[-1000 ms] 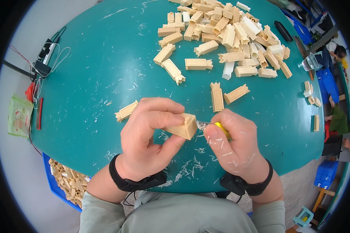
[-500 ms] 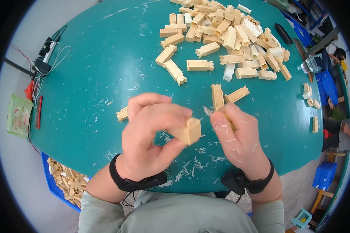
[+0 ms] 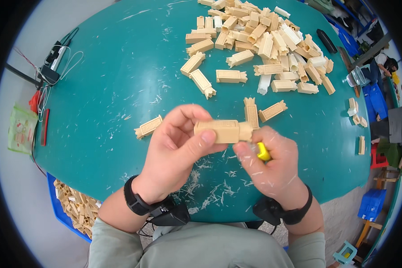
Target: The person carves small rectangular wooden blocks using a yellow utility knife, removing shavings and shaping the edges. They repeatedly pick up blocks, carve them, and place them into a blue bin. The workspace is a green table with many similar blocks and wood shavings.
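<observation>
My left hand (image 3: pixel 172 149) is closed on a beige plastic box-shaped piece (image 3: pixel 221 132), held sideways with its notched end to the right. In my right hand (image 3: pixel 274 163) is a yellow-handled knife (image 3: pixel 263 152), its blade hidden at the piece's notched end. The right fingertips are close to that end; whether they touch it I cannot tell. Thin pale shavings cling to the right hand. Similar loose pieces lie just beyond the hands: one beige piece (image 3: pixel 148 127) left of them, an upright-lying piece (image 3: pixel 251 113) and a slanted piece (image 3: pixel 273 110) ahead.
A large heap of beige and white pieces (image 3: pixel 265 44) covers the far right of the green table (image 3: pixel 111 80). White shavings (image 3: pixel 219 192) litter the near surface. A blue bin (image 3: pixel 64 219) of pieces stands lower left. A power strip (image 3: pixel 56 58) and cables are at the left edge.
My left hand has turned the piece from end-on to lengthwise, notched end right. My right hand has brought the knife up to that end; its blade showed before and is now hidden.
</observation>
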Tool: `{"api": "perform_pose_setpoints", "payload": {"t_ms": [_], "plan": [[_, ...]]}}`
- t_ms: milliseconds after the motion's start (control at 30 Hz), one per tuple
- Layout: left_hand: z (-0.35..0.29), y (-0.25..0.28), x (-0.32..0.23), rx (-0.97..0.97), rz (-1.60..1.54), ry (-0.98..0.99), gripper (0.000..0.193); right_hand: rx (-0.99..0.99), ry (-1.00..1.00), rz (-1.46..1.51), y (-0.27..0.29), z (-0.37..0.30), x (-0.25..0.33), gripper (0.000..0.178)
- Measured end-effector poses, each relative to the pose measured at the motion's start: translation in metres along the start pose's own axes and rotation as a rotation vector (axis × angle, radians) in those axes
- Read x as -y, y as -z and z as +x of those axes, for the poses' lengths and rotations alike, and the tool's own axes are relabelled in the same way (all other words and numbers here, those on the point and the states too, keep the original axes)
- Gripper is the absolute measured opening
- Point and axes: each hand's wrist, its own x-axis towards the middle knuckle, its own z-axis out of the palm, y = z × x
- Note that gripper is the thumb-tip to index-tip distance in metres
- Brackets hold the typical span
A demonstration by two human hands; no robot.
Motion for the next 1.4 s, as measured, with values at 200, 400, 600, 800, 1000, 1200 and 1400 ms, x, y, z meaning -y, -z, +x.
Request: {"api": "perform_pose_setpoints", "payload": {"t_ms": [200, 400, 600, 800, 1000, 1200, 1400], "plan": [[-0.005, -0.004, -0.006, 0.232, 0.288, -0.035, 0.043, 0.020, 0.004, 0.094, 0.005, -0.001, 0.002, 0.017], [-0.004, 0.001, -0.007, 0.309, 0.420, -0.104, 0.048, 0.046, 0.010, 0.092, 0.006, -0.002, 0.000, 0.019], [-0.004, 0.005, -0.001, 0.190, 0.395, -0.259, 0.035, 0.000, 0.000, 0.037, 0.003, -0.001, 0.004, 0.023], [-0.003, 0.000, 0.006, 0.048, 0.431, -0.464, 0.022, 0.007, -0.013, 0.081, 0.003, -0.003, 0.008, 0.026], [-0.005, 0.002, 0.005, 0.076, 0.891, -0.785, 0.025, 0.016, 0.069, -0.008, -0.004, -0.005, 0.006, 0.027], [-0.006, 0.006, 0.006, 0.155, 0.991, -0.821, 0.022, 0.002, 0.110, -0.010, -0.007, -0.005, 0.005, 0.029], [-0.005, 0.005, 0.010, 0.028, 1.047, -0.937, 0.025, 0.013, 0.117, -0.017, -0.009, -0.005, 0.004, 0.030]]}}
